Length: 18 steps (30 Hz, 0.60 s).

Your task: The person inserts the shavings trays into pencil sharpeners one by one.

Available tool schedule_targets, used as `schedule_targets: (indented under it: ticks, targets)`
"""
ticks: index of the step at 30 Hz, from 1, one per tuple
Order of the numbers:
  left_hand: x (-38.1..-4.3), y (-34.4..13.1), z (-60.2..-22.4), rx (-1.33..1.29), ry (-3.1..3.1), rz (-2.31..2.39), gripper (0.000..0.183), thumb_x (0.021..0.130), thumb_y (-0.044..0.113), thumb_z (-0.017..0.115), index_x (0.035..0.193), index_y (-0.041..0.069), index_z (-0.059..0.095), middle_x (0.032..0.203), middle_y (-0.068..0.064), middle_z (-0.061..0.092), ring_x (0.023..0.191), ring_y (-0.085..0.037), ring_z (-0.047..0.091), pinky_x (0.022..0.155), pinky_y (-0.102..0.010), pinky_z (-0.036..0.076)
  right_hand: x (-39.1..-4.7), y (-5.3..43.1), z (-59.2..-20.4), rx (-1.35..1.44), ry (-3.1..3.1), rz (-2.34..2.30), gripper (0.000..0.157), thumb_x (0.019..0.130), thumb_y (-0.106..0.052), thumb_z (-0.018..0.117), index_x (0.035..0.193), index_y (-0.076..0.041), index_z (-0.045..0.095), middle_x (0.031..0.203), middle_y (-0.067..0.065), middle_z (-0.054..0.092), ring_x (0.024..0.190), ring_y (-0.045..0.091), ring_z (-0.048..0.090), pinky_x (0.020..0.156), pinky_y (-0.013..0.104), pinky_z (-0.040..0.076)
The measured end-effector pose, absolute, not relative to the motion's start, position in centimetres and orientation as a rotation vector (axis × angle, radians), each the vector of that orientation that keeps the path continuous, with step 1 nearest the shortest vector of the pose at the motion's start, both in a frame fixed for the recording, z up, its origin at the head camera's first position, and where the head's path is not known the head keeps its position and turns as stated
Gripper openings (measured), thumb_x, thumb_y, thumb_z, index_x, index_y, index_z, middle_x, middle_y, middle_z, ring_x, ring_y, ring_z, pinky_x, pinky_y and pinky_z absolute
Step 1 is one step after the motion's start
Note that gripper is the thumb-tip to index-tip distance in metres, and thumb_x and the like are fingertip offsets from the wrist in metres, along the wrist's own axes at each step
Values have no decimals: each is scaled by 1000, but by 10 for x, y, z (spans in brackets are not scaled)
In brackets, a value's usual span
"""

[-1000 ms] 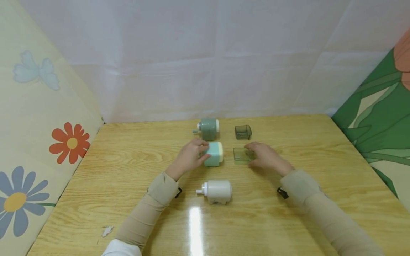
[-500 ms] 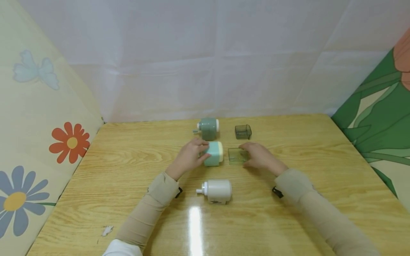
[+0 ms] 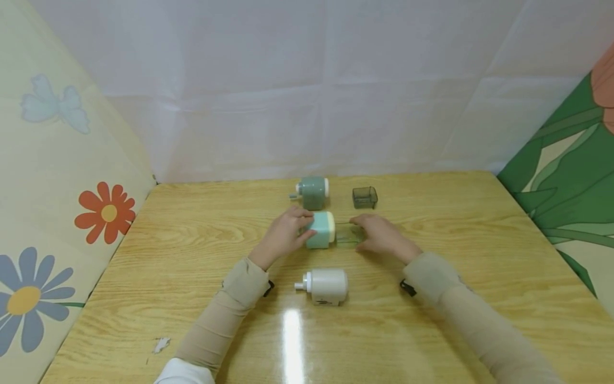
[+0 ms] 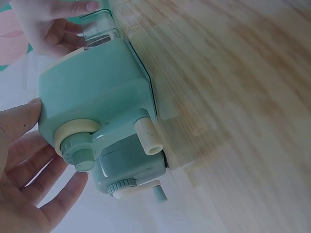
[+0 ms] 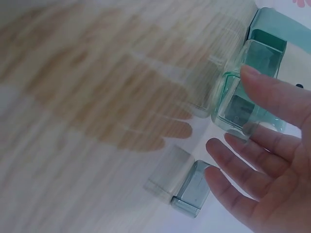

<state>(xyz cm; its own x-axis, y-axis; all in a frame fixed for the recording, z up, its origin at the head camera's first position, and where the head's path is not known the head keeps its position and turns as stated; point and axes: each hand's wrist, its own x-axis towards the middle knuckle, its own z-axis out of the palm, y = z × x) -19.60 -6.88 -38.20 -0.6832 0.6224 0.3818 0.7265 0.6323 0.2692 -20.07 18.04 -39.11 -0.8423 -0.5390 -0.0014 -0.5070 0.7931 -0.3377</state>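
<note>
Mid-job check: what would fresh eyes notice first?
In the head view, the mint sharpener near the centre: the left grip holds it while the right grip pinches a clear tray close by. A cream sharpener lies below it in frame. On the left panel, a red flower stands out.

The person wears 2 beige sleeves (image 3: 446, 298), creased along the forearms, with wide cuffs (image 3: 243, 281). A small black tab (image 3: 408, 287) shows at each wrist. White cloth (image 3: 186, 372) borders the left sleeve (image 3: 206, 337).

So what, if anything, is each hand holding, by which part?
The left hand grips the mint-green sharpener by its crank end; the right hand pinches the clear box by its outer end.
</note>
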Motion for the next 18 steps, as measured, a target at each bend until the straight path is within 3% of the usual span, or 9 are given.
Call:
schedule_targets:
  ticks: [18]
  targets:
    - [-196,-70,-383,-1102,-2583,-596,30,83,20,68,104,-2,67,108,-14,63,99,-24,57,80,-27,50,-202,163,-391,-818,2864,-548,66,66,-12,80,122,8,50,120,24,54,110,38,51,97,49,38]
